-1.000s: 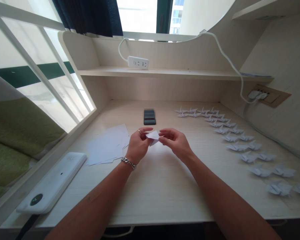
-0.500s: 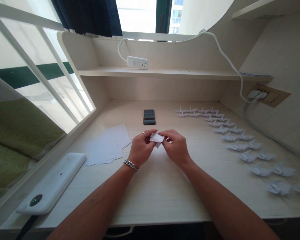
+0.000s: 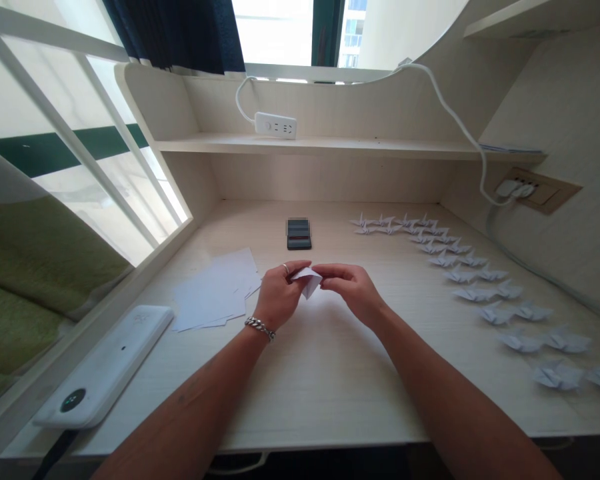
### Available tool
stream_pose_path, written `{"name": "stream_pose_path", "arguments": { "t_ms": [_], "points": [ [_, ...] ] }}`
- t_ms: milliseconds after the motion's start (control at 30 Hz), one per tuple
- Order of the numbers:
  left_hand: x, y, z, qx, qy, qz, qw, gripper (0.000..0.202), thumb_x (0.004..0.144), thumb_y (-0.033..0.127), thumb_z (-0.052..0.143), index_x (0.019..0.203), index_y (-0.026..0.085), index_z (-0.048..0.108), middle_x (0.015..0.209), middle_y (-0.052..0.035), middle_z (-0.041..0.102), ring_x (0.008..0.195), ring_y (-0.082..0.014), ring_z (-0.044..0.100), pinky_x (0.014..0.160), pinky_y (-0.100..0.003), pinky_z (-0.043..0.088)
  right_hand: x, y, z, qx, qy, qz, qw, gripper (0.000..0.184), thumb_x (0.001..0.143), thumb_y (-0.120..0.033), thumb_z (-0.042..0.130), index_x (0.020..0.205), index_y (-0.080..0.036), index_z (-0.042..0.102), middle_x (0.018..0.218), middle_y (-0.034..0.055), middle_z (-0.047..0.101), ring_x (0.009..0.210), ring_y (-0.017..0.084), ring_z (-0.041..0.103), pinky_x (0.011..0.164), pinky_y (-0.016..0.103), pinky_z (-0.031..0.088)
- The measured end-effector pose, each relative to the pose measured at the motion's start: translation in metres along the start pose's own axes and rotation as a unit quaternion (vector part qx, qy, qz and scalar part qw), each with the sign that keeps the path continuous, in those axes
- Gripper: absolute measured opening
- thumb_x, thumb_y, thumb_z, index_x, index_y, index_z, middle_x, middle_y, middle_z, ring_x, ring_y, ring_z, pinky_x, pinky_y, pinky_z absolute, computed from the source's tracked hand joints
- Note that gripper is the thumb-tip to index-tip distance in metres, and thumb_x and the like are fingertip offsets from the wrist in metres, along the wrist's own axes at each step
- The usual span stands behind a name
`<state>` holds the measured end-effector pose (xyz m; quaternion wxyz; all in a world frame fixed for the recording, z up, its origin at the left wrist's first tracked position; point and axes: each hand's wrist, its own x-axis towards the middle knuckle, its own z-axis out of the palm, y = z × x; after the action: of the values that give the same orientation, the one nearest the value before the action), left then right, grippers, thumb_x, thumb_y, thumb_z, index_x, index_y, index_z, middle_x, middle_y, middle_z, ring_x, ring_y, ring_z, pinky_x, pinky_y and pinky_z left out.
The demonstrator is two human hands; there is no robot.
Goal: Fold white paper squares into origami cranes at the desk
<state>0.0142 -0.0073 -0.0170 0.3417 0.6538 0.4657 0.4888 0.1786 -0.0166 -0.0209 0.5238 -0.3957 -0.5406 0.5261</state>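
A small folded piece of white paper (image 3: 309, 283) is held up over the middle of the desk, one point of it facing down. My left hand (image 3: 280, 295) pinches its left side between thumb and fingers; a ring and a chain bracelet are on this hand and wrist. At the paper's right corner, my right hand (image 3: 354, 288) has its thumb and fingertips closed on the edge. Left of my hands lie several loose sheets of white paper (image 3: 213, 290), overlapping. Folded paper cranes (image 3: 460, 275) stand in a long double row on the right.
Just beyond my hands sits a small dark case (image 3: 299, 233). A white power bank (image 3: 107, 367) with a black cable lies at the left edge. A power strip (image 3: 275, 125) rests on the shelf (image 3: 330, 147), and a white cord (image 3: 455, 117) runs to the wall socket (image 3: 537, 190).
The folded paper has turned in my hands and shifted slightly left, so its point now shows downward. My right fingers have straightened and moved to its right corner.
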Motion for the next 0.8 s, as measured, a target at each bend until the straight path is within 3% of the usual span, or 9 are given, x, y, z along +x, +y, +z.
{"name": "stream_pose_path", "arguments": {
  "t_ms": [167,333,500,667,800],
  "points": [
    [-0.0007,0.0024,0.0007,-0.004,-0.019,-0.011,1.0,0.029,0.075,0.025,0.066,0.102,0.015,0.072,0.102,-0.0101,0.072,0.088,-0.0226,0.067,0.08,-0.034,0.054,0.0016,0.0019,-0.0038,0.088,-0.006,0.053,0.995,0.021,0.069,-0.03,0.072,0.086,-0.019,0.076,0.088,0.0067,0.072,0.077,0.017,0.062,0.077,0.033,0.05],
    [-0.0013,0.0041,0.0006,0.0,-0.027,-0.002,1.0,0.027,0.076,0.026,0.064,0.1,0.016,0.073,0.101,-0.0094,0.073,0.086,-0.0216,0.067,0.078,-0.032,0.053,0.0023,0.0075,-0.004,0.068,-0.012,0.038,0.997,0.029,0.064,-0.036,0.079,0.088,-0.02,0.075,0.078,0.0029,0.07,0.069,0.013,0.059,0.072,0.031,0.05],
    [-0.0021,0.0038,0.0007,-0.006,-0.042,0.008,0.999,0.028,0.078,0.031,0.063,0.1,0.017,0.073,0.097,-0.0077,0.074,0.083,-0.021,0.067,0.075,-0.03,0.052,0.002,0.0073,-0.0018,0.022,-0.009,0.005,1.0,0.033,0.063,-0.038,0.08,0.089,-0.02,0.074,0.083,0.0044,0.071,0.072,0.015,0.06,0.067,0.03,0.049],
    [-0.0034,0.0033,0.0018,-0.014,-0.062,0.026,0.998,0.029,0.078,0.033,0.064,0.101,0.018,0.073,0.098,-0.0063,0.074,0.084,-0.0199,0.067,0.072,-0.026,0.051,0.0022,0.0073,0.0007,-0.022,0.016,-0.028,0.999,0.031,0.062,-0.038,0.08,0.085,-0.019,0.074,0.077,0.0041,0.071,0.066,0.014,0.059,0.062,0.03,0.047],
    [-0.0029,0.0005,0.0018,-0.031,-0.055,0.005,0.998,0.034,0.076,0.033,0.067,0.104,0.015,0.072,0.096,-0.0086,0.074,0.083,-0.021,0.068,0.073,-0.029,0.053,0.0024,0.007,0.001,-0.042,0.033,-0.037,0.998,0.027,0.063,-0.039,0.08,0.081,-0.019,0.074,0.072,0.0037,0.07,0.061,0.014,0.057,0.058,0.03,0.047]
  ]
}}
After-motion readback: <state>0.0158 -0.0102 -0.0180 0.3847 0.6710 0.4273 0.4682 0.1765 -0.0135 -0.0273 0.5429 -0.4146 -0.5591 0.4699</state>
